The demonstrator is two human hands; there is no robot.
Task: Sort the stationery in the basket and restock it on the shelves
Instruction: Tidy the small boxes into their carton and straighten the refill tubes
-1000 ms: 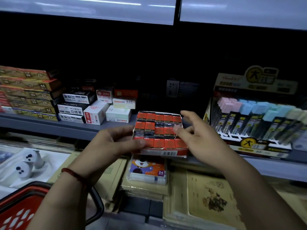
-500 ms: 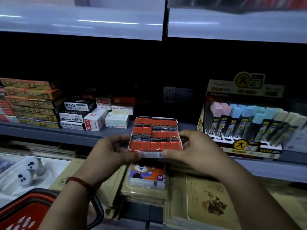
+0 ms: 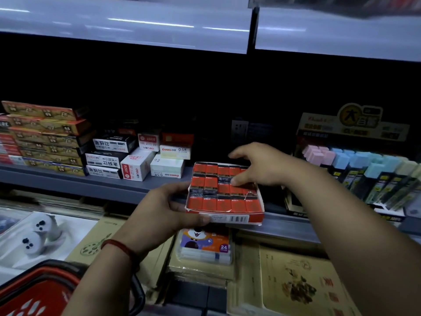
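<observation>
An open cardboard tray of orange-wrapped erasers (image 3: 224, 204) hangs level at the front edge of the grey shelf (image 3: 91, 183). My left hand (image 3: 164, 208) grips its near left corner, thumb on the rim and fingers underneath. My right hand (image 3: 262, 166) hovers over the tray's far right part with the fingers spread. Its thumb touches an eraser in the middle row. The red shopping basket (image 3: 34, 293) hangs on my left forearm at the bottom left; what it contains is hidden.
Stacked pen boxes (image 3: 45, 137) and white refill boxes (image 3: 136, 165) fill the shelf's left. A pencil-lead display (image 3: 364, 169) stands at the right. Below lie a crayon pack (image 3: 205, 247), notebooks (image 3: 296, 281) and a white plush toy (image 3: 38, 236). An upper shelf overhangs.
My right hand has left the tray's right edge and risen over its far part with the fingers spread. My left hand still grips the tray near the shelf edge.
</observation>
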